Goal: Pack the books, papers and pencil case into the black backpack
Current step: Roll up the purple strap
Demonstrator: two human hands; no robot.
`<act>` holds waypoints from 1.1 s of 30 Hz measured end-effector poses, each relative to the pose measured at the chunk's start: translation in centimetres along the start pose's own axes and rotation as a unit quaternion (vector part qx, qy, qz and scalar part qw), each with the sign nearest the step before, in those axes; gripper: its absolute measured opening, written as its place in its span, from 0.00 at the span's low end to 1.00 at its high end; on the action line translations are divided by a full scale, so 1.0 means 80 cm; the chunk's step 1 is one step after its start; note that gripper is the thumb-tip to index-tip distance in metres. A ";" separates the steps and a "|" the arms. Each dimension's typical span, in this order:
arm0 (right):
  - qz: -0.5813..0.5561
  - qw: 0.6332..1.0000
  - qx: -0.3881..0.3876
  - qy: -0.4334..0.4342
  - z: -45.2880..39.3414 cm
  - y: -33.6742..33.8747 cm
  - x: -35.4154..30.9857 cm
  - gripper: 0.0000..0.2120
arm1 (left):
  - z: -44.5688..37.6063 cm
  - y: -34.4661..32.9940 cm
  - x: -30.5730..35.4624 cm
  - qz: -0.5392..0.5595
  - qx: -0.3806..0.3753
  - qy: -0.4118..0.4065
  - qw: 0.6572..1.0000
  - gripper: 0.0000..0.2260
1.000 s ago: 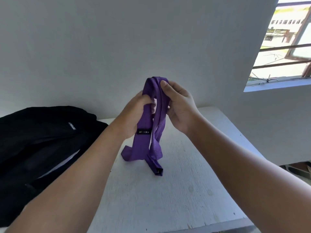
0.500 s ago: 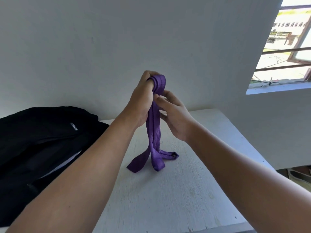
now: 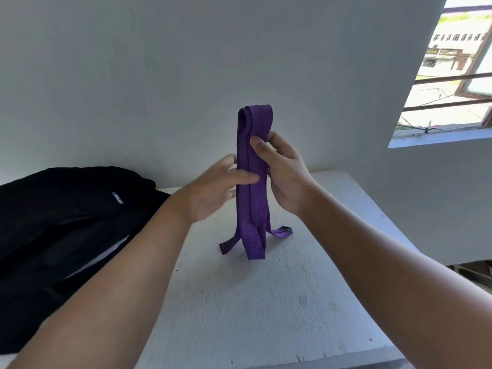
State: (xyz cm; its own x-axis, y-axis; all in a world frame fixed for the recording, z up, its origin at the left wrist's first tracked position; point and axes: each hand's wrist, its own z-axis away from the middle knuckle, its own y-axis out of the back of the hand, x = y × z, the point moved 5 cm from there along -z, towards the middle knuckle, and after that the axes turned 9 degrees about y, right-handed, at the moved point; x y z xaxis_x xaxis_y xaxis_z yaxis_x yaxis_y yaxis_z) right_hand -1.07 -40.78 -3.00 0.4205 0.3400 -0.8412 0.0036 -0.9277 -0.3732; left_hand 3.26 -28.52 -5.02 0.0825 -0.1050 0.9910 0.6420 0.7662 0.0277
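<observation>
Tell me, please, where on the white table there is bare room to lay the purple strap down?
The white table is bare from below the purple strap to its near edge, between the forearms, and along its right side toward the window. The left side is crowded: the black backpack covers it. The right hand holds the strap; the left hand touches it.

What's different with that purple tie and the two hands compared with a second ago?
The left hand has let go of the fold at the top of the purple tie and dropped lower, its straight fingers now resting on the side. The right hand has taken over the pinch just under the fold. The tie hangs straighter. The black backpack and white table have stayed put.
</observation>
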 end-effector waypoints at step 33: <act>0.098 0.987 -0.069 -0.108 0.027 0.038 0.049 0.16 | 0.029 0.012 0.032 -0.241 0.244 -0.209 0.916 0.15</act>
State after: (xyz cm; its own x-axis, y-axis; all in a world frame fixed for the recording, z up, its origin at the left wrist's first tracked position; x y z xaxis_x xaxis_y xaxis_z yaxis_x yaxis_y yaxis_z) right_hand -1.34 -41.95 -8.27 0.2217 0.1625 -0.9615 0.0712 -0.9861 -0.1502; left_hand 2.32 -26.54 -2.17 -0.4848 -0.3310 0.8096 0.1025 0.8977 0.4285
